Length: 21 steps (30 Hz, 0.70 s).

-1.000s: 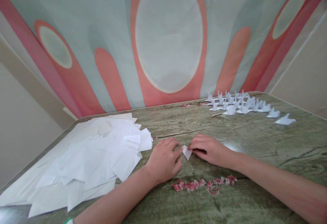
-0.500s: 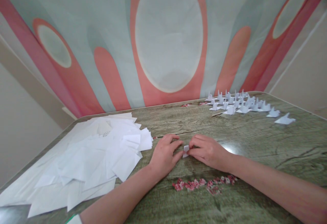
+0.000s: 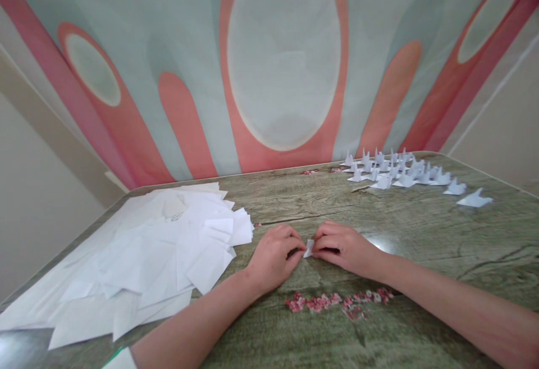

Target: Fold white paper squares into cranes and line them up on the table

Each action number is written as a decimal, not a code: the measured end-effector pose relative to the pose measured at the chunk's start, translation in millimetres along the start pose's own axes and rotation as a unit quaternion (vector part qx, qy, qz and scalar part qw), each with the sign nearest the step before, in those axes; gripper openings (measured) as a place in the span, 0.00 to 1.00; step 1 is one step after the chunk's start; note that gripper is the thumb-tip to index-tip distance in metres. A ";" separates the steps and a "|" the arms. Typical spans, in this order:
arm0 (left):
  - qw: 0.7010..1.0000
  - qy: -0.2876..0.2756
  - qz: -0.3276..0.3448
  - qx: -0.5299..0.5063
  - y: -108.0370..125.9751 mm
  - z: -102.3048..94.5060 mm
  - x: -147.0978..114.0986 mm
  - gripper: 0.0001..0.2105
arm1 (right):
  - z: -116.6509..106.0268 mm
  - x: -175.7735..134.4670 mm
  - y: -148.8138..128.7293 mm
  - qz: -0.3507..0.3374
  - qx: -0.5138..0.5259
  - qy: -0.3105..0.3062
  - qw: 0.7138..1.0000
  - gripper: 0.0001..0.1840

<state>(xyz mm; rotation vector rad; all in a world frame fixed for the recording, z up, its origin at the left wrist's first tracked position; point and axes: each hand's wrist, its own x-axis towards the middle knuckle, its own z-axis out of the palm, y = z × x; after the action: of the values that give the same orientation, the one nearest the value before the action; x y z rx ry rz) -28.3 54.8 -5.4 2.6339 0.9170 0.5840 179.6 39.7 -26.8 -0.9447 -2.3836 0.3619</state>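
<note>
A small folded piece of white paper (image 3: 309,247) is held between my two hands, just above or on the wood-patterned table (image 3: 332,335). My left hand (image 3: 275,256) pinches its left edge with thumb and fingertips. On the opposite side, my right hand (image 3: 342,247) has its thumb and fingers closed on the paper's right edge. The fingertips cover part of the paper, so its full shape is hidden.
A spread pile of white paper sheets (image 3: 126,262) covers the table's left side. Several folded paper cranes (image 3: 406,178) stand at the back right. Behind the table rises a wall covering with red and grey shapes (image 3: 284,60). Printed pink flowers (image 3: 318,301) mark the tabletop in front.
My left fingers have come together and now pinch the folded paper, where they were slightly apart before. The paper appears narrower and more tilted. The whole view has shifted slightly.
</note>
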 end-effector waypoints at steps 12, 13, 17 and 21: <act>0.998 -0.037 -0.038 -0.030 2.9 -7.0 0.3 0.10 | -10.0 0.1 -0.1 0.012 0.044 -0.047 0.998 0.08; 0.998 -0.034 -0.045 -0.028 2.6 -5.7 0.0 0.10 | -11.6 0.3 -0.2 0.014 0.052 -0.053 0.997 0.08; 0.998 -0.014 -0.063 -0.026 1.8 0.3 -1.3 0.07 | -12.2 1.0 0.8 0.045 0.092 -0.053 0.993 0.06; 0.996 0.001 -0.082 -0.040 0.7 4.4 -1.3 0.05 | -7.7 1.7 2.3 0.092 0.130 -0.029 0.987 0.04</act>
<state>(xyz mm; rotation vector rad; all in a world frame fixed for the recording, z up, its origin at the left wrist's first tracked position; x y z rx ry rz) -26.8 52.9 -9.3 2.4577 1.0757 0.5706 184.3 42.9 -20.8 -1.0435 -2.2348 0.7599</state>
